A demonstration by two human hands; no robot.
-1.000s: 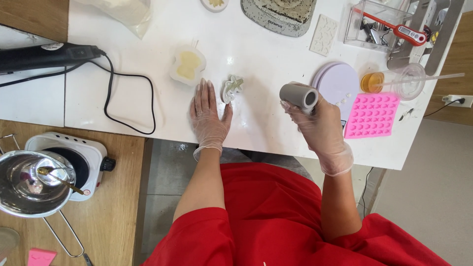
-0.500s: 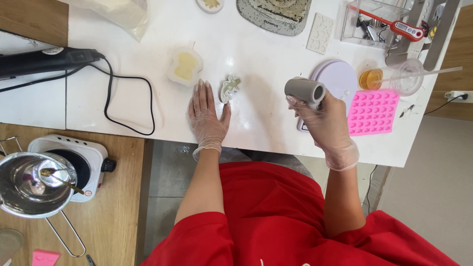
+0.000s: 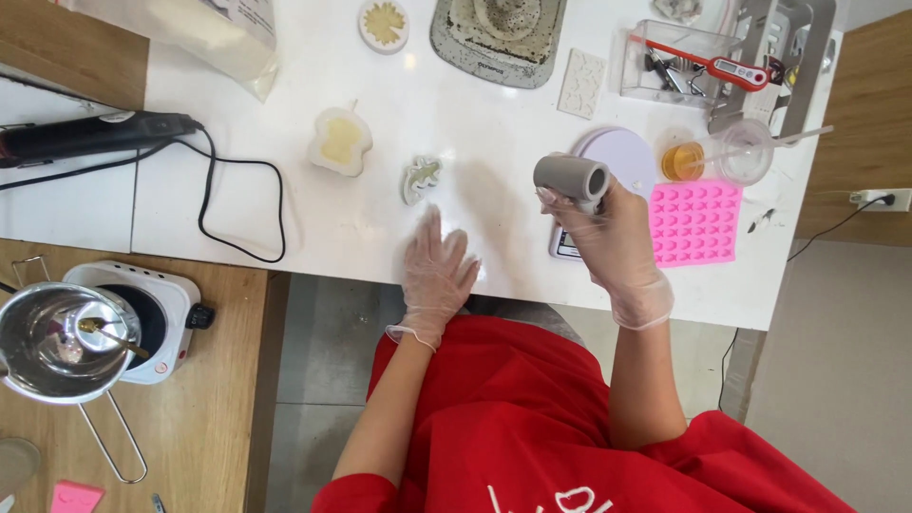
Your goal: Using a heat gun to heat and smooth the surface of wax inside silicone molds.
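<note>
A white desk fills the upper part of the view, its surface bright and evenly lit. To the left and lower stands a wooden side table with a pale grain. Between them shows a grey tiled floor. At the right, a beige floor meets a wooden panel bearing a white wall socket.

A clear plastic bag of pale powder with a white printed label lay at the frame's upper left, and a small scale's screen showed at centre, mostly hidden behind a gloved hand.
</note>
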